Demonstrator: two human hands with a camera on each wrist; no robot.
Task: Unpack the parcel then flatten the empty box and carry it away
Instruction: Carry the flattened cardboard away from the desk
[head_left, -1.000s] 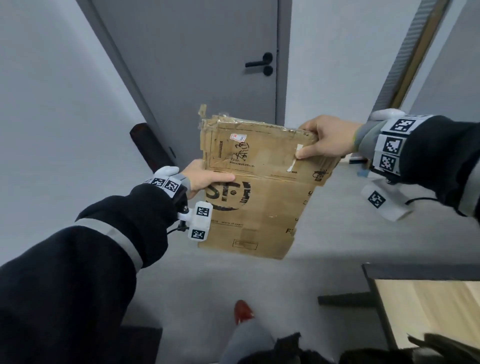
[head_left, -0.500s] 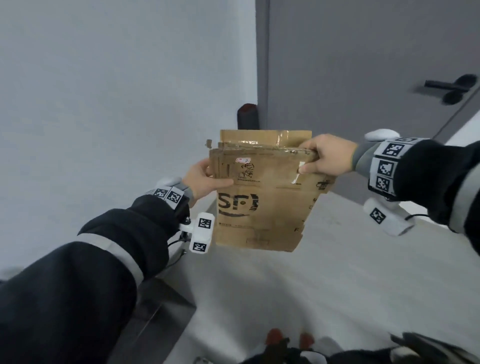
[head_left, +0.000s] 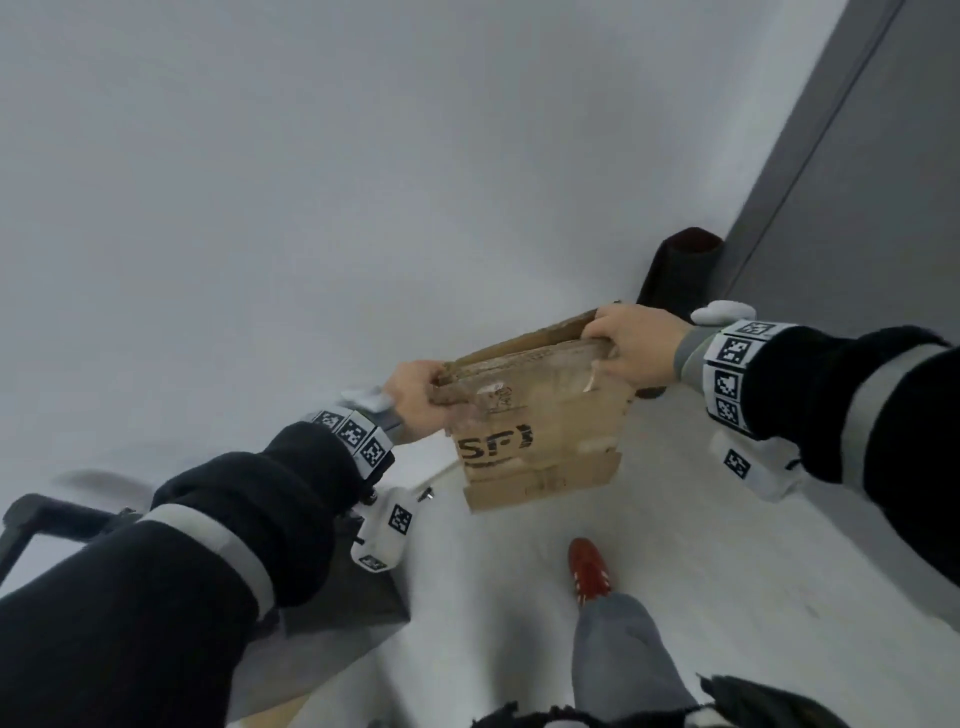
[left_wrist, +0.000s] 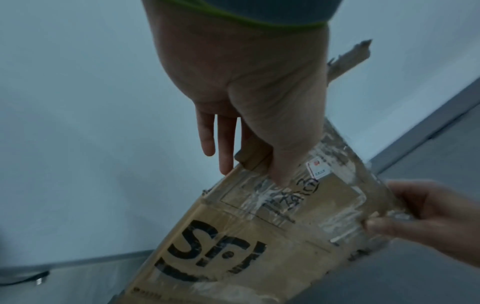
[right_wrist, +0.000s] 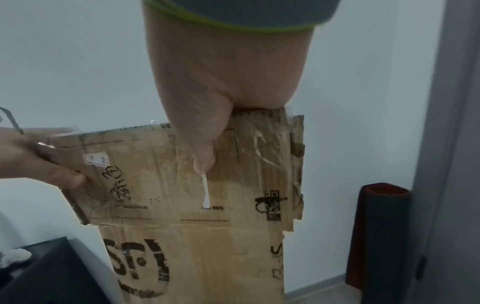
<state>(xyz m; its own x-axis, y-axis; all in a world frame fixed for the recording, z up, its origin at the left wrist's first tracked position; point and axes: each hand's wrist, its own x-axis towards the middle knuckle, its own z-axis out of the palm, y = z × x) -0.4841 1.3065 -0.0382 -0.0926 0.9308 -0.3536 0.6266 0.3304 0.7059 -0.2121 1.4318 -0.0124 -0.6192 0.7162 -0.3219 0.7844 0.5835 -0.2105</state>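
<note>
A flattened brown cardboard box (head_left: 540, 426) with a black SF logo and old tape hangs in the air in front of me, above the floor. My left hand (head_left: 415, 395) pinches its upper left corner, thumb on the printed face (left_wrist: 280, 164), fingers behind. My right hand (head_left: 631, 345) grips the upper right edge, thumb pressed on the front (right_wrist: 202, 156). The box (right_wrist: 197, 216) hangs downward from both hands. The box (left_wrist: 246, 236) shows a small white sticker and handwriting.
A white wall fills the left and top. A grey door (head_left: 883, 182) stands at the right, with a dark rolled mat (head_left: 675, 275) upright in the corner beside it. A dark cabinet or case (head_left: 332, 613) sits low left. My red shoe (head_left: 587, 571) is on the pale floor.
The view has swung left and down: the door slid to the right edge and the wall fills the frame. Both hands keep their hold on the box, which now tilts more.
</note>
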